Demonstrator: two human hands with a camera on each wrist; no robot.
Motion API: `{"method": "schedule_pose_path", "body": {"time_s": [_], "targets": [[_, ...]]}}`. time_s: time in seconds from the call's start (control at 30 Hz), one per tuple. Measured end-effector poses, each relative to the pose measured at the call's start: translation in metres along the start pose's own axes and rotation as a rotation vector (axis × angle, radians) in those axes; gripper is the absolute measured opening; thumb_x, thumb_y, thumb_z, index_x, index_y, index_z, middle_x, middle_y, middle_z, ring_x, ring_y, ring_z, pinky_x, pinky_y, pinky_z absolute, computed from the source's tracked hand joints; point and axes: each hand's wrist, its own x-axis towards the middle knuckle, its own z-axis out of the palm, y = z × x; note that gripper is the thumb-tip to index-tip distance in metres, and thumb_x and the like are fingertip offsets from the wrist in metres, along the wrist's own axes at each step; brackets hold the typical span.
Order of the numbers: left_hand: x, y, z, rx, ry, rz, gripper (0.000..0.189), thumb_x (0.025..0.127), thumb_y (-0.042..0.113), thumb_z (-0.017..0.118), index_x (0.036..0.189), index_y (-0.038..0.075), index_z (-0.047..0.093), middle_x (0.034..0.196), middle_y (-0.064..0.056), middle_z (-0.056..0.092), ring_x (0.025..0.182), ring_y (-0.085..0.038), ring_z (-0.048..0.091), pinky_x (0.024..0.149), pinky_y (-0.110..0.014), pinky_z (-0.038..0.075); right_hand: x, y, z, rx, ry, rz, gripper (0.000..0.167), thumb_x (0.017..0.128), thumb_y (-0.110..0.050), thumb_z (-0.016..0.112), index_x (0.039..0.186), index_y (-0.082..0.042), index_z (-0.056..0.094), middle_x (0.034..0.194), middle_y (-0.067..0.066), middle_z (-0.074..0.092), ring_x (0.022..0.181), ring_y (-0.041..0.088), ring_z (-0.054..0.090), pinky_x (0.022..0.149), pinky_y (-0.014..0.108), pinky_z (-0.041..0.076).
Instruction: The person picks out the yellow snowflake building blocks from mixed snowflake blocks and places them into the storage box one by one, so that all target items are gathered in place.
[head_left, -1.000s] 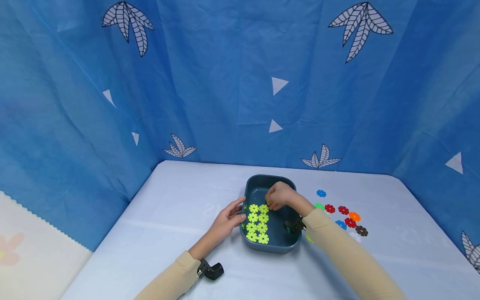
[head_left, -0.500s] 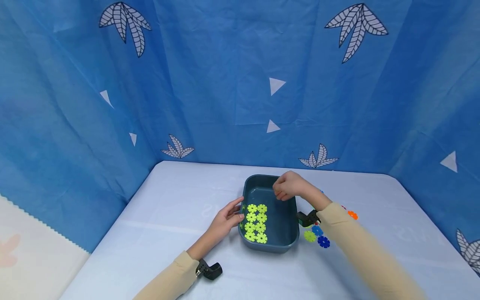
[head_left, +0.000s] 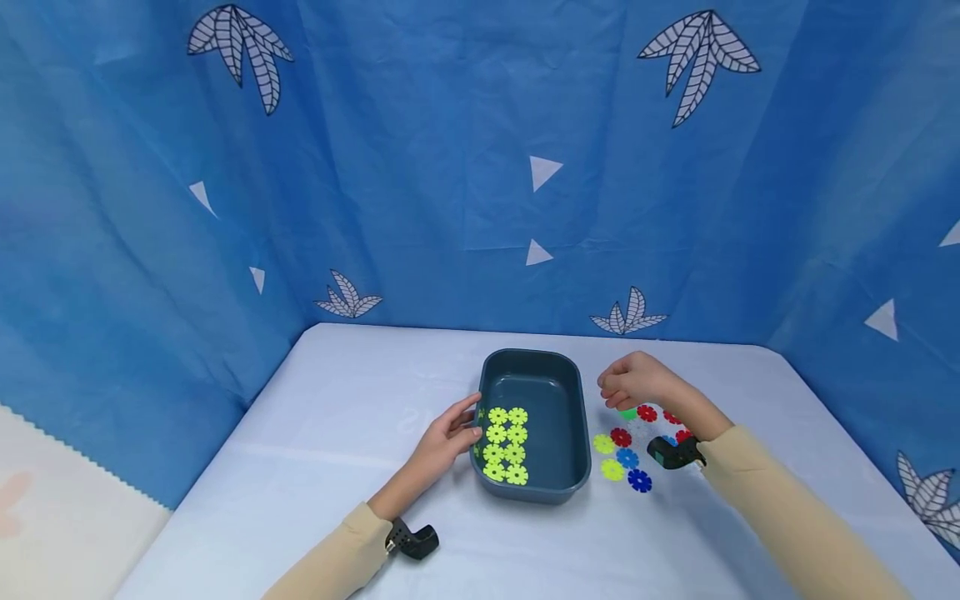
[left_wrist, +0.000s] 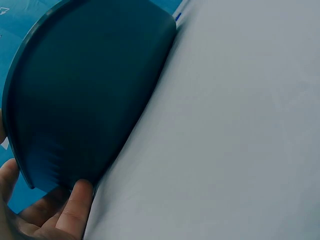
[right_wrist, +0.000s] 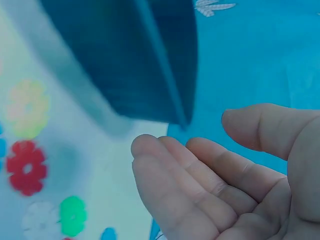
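A dark blue-green plastic bin (head_left: pixel 553 429) stands on the white tabletop in the head view. Inside, along its left side, several yellow-green snowflake discs (head_left: pixel 516 434) lie in two columns. My left hand (head_left: pixel 444 442) rests against the bin's left wall, fingers spread; its fingertips also meet the outer wall (left_wrist: pixel 85 100) in the left wrist view. To the right of the bin, my right hand (head_left: pixel 637 383) hovers above the table near loose snowflake discs. The right wrist view shows the same hand (right_wrist: pixel 220 195) with its thumb apart from loosely bent fingers, holding nothing.
Right of the bin lie loose discs: yellow-green (head_left: pixel 612 470), red (head_left: pixel 620 437), light blue (head_left: pixel 627 457) and dark blue (head_left: pixel 640 481). A green disc (right_wrist: pixel 73 216) and a clear one (right_wrist: pixel 41 221) show in the right wrist view. A blue curtain (head_left: pixel 465 167) rises behind the table.
My right hand has risen from beside the discs in the bin and moved right, out over the loose pieces. My left hand keeps its place on the bin.
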Motion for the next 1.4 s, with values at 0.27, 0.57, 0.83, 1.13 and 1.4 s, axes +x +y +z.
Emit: {"method": "schedule_pose_path", "body": {"time_s": [0.27, 0.57, 0.83, 1.13, 1.4], "targets": [[0.001, 0.0, -0.002, -0.002, 0.005, -0.002, 0.06, 0.099, 0.016, 0.061, 0.156, 0.018, 0.042, 0.151, -0.026, 0.05, 0.137, -0.041, 0.054, 0.101, -0.044, 0.058, -0.003, 0.027, 0.005, -0.014, -0.011, 0.017, 0.038, 0.094, -0.013, 0.062, 0.124, 0.01, 0.065, 0.111, 0.024, 0.072, 0.086, 0.023, 0.072, 0.081, 0.037, 0.065], [0.002, -0.001, 0.0, -0.005, -0.006, 0.001, 0.06, 0.1, 0.016, 0.062, 0.156, 0.017, 0.042, 0.151, -0.025, 0.05, 0.137, -0.04, 0.054, 0.1, -0.043, 0.059, 0.001, 0.044, 0.014, -0.061, -0.032, 0.026, 0.037, 0.096, -0.014, 0.066, 0.126, 0.007, 0.065, 0.111, 0.018, 0.071, 0.083, 0.02, 0.069, 0.08, 0.035, 0.065], [0.001, -0.001, 0.0, -0.006, -0.01, 0.0, 0.059, 0.101, 0.013, 0.06, 0.157, 0.018, 0.042, 0.152, -0.025, 0.049, 0.138, -0.04, 0.053, 0.101, -0.044, 0.059, 0.005, 0.046, 0.024, -0.122, -0.022, -0.017, 0.04, 0.09, -0.011, 0.072, 0.126, 0.005, 0.067, 0.109, 0.017, 0.072, 0.076, 0.019, 0.064, 0.074, 0.032, 0.064], [0.001, -0.002, -0.001, -0.002, -0.004, 0.0, 0.06, 0.1, 0.016, 0.061, 0.157, 0.018, 0.042, 0.152, -0.025, 0.049, 0.138, -0.04, 0.053, 0.101, -0.044, 0.059, 0.009, 0.046, 0.037, -0.225, -0.023, -0.119, 0.036, 0.082, -0.005, 0.081, 0.116, 0.003, 0.072, 0.098, 0.009, 0.075, 0.081, 0.016, 0.065, 0.076, 0.033, 0.065], [0.0, 0.0, 0.0, -0.002, -0.007, 0.005, 0.059, 0.1, 0.014, 0.059, 0.157, 0.016, 0.041, 0.152, -0.026, 0.049, 0.138, -0.042, 0.052, 0.102, -0.045, 0.058, 0.007, 0.051, 0.046, -0.243, -0.034, -0.14, 0.04, 0.075, -0.002, 0.087, 0.111, -0.003, 0.072, 0.078, 0.004, 0.058, 0.074, 0.018, 0.053, 0.069, 0.026, 0.055]]}}
